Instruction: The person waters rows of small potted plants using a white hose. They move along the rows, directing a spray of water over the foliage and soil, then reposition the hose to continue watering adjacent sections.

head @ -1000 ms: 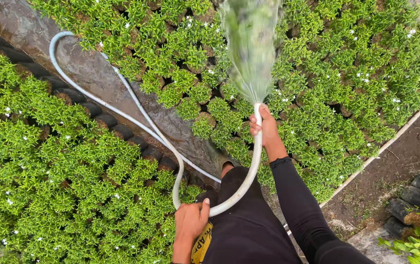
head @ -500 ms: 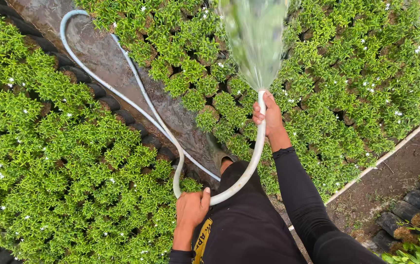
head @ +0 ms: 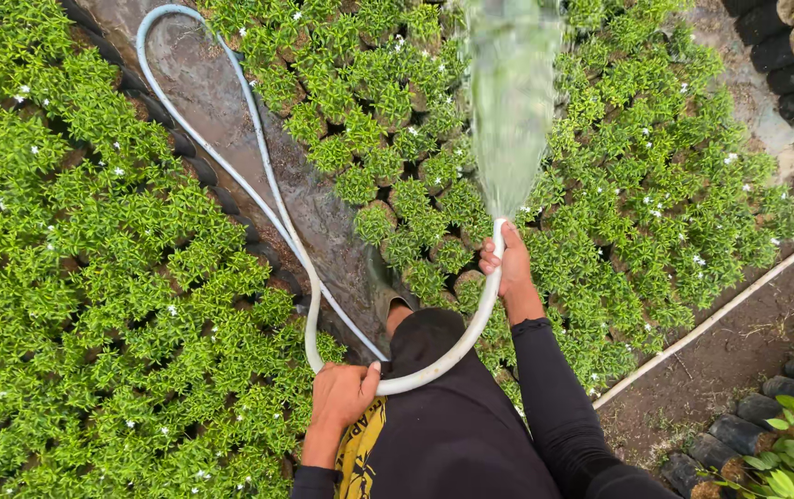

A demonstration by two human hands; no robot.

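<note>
My right hand [head: 511,266] grips the end of a pale hose [head: 272,199], thumb over the outlet, and a fan of water [head: 511,111] sprays forward over small green potted plants [head: 637,176]. My left hand [head: 340,397] holds the same hose lower down, near my waist, where it bends across my dark trousers. From there the hose loops up the wet path [head: 231,120] and back.
Dense beds of green seedlings with small white flowers in black pots [head: 92,305] lie on both sides of the muddy path. A pale border strip [head: 720,314] edges the right bed, with bare soil and more black pots [head: 748,434] beyond.
The view has shifted slightly, and the spray keeps falling on the plants ahead. Both hands keep their hold on the hose.
</note>
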